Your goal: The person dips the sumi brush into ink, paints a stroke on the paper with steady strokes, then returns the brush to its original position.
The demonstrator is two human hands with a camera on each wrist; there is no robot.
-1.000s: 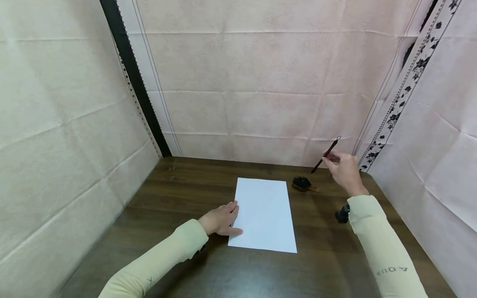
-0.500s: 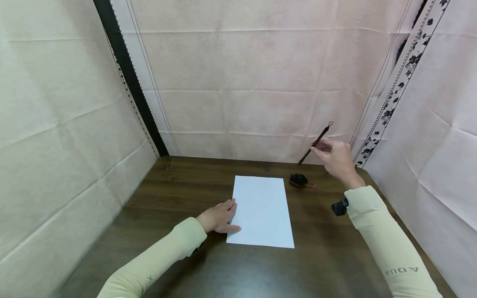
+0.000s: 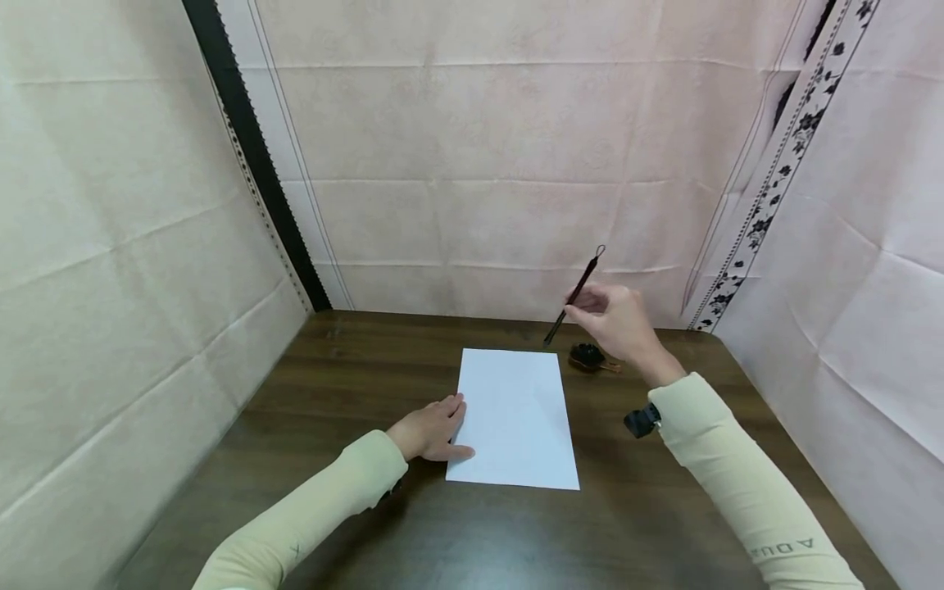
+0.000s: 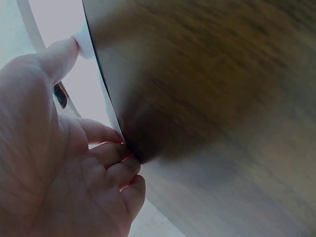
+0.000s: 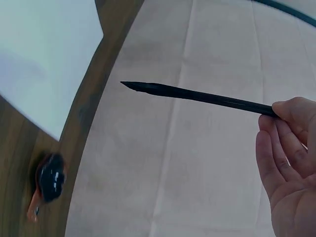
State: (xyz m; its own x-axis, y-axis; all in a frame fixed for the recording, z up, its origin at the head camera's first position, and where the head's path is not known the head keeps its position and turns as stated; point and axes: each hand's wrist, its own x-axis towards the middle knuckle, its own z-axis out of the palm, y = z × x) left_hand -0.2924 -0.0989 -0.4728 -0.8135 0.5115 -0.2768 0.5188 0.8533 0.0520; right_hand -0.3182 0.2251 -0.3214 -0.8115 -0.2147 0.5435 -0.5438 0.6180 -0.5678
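Note:
A dark calligraphy brush (image 3: 578, 288) with a hanging loop at its top end is pinched by my right hand (image 3: 619, 324). It slants tip-down above the table, just beyond the paper's far right corner. In the right wrist view the brush (image 5: 212, 98) shows a pointed, dark tip, touching nothing. My left hand (image 3: 430, 430) rests on the left edge of a white sheet of paper (image 3: 519, 418), fingers extended and thumb on the sheet. Right of the paper sits a small inkstone-like dish (image 3: 587, 356), its hollow black and glossy, with a brown stem-like end.
The brown wooden table (image 3: 354, 369) bears these things. Pale creased cloth (image 3: 472, 164) hangs behind it, with more cloth at both sides. A black device (image 3: 642, 420) is strapped at the right wrist.
My right hand has carried the brush leftward, from beyond the black dish to near the paper's far right corner. The left hand stays on the paper. The head view has shifted slightly.

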